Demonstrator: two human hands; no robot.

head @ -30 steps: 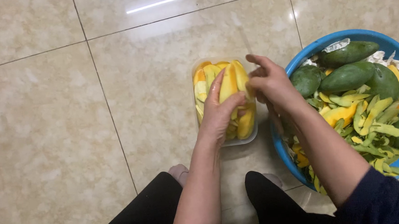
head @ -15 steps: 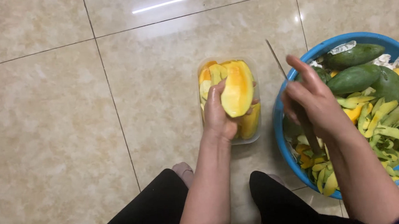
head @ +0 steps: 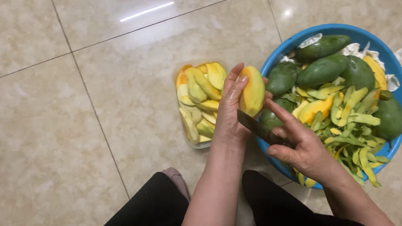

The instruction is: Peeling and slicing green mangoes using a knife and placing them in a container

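- Overhead, the left hand gripped a peeled mango, held up between a tub of slices and a blue basin.
- The right hand clasped a knife, its blade just under the mango.
- The basin held green mangoes and peels, on a tiled floor.

Peeled yellow mango held upright, dark knife blade just below it

Left hand curled upright — right hand closed, thumb forward.
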